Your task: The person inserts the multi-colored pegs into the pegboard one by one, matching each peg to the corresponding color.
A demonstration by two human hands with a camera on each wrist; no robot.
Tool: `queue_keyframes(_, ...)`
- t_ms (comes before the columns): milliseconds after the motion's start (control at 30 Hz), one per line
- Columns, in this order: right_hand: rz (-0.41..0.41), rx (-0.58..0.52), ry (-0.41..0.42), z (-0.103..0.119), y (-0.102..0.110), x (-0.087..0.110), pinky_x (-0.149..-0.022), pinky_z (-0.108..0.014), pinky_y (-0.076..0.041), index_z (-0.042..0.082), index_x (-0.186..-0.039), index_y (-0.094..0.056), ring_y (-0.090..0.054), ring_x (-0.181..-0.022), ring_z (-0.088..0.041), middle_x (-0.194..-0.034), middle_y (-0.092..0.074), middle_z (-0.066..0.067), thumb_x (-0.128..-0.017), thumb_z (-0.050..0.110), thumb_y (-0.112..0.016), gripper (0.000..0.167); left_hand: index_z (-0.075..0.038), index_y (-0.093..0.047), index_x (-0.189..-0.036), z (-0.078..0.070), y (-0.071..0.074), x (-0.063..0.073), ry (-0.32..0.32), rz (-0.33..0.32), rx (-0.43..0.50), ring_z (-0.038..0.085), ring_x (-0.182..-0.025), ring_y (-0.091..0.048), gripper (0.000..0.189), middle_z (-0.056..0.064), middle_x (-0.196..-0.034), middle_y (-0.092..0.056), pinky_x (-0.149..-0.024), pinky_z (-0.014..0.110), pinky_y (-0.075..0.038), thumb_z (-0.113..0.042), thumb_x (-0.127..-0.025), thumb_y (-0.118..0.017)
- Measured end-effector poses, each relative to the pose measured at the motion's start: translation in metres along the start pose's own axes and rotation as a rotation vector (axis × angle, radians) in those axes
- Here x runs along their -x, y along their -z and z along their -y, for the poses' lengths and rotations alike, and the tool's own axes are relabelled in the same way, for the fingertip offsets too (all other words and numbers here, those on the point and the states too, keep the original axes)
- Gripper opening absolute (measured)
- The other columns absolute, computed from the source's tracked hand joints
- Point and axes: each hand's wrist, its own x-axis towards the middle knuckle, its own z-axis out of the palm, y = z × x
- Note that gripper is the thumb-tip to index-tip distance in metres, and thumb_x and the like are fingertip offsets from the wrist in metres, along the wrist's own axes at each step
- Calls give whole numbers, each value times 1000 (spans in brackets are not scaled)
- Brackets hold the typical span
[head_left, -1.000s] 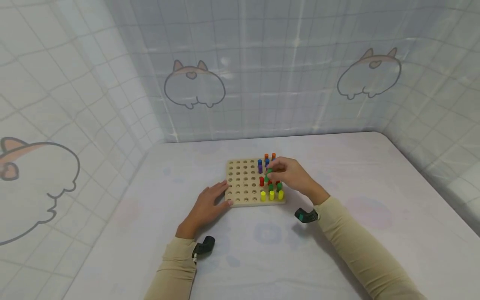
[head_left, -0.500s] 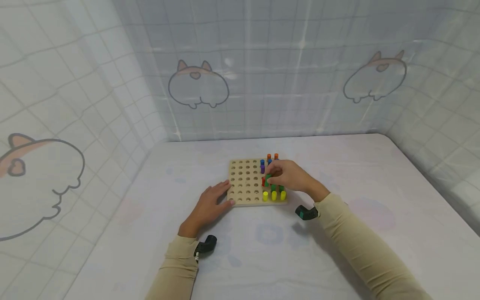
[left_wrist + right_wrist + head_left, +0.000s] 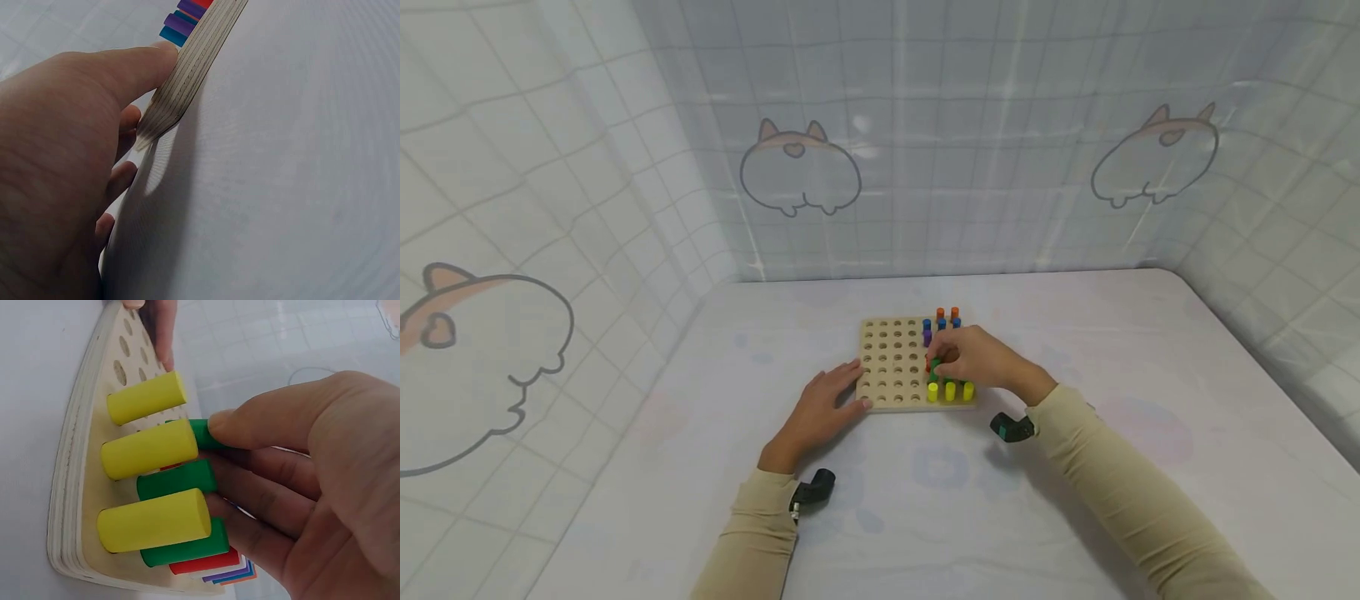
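Observation:
A pale wooden pegboard [image 3: 889, 364] with rows of round holes lies on the table. My right hand [image 3: 981, 358] pinches a green peg [image 3: 203, 433] between thumb and fingertips, upright over the second row from the front. The peg's lower end is hidden behind a yellow peg in the right wrist view, so I cannot tell how deep it sits. Two other green pegs [image 3: 178, 480] stand beside it, and yellow pegs [image 3: 951, 391] line the front row. My left hand [image 3: 820, 410] rests against the board's left edge, fingers extended, thumb [image 3: 147, 65] touching its front corner.
Behind my right hand stand purple pegs [image 3: 927, 337], blue pegs [image 3: 942, 324] and orange pegs [image 3: 955, 313]; red pegs are partly covered. Bare holes fill the board's left part. A white cloth [image 3: 940, 517] covers the table; tiled-pattern curtains [image 3: 947, 192] surround it.
My right hand has brought the green peg toward the front of the board and lower, down to the second row. The left hand stays at the board's edge; the head view shifts slightly.

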Motion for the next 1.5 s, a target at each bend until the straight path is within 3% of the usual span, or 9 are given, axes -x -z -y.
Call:
queue_keyframes(433, 20, 110, 47, 4, -7, -1, -78, -30, -57, 10, -103, -71, -68, -91, -9, -96, -71, 6, -93, 10, -73, 11, -8, -43, -153, 0, 1, 2, 1, -1, 2, 26, -148, -30, 67, 3, -160, -35, -121, 52, -14, -41, -98, -62)
queue_keyframes(733, 28, 203, 14, 6, -12, -2, -75, -28, -55, 14, -104, -70, -64, -85, -9, -94, -68, 7, -92, 14, -75, 13, -8, -43, -153, -1, 0, 4, 5, -3, -2, 24, -148, -30, 66, 2, -160, -35, -121, 51, -14, -41, -98, -62)
queue_keyframes(1500, 12, 236, 59, 6, -13, 1, -73, -27, -54, 12, -104, -72, -63, -83, -10, -94, -68, 7, -92, 12, -74, 13, -8, -43, -153, 3, -2, 3, -11, -4, -19, 25, -148, -30, 66, 3, -160, -35, -121, 52, -14, -41, -98, -62)
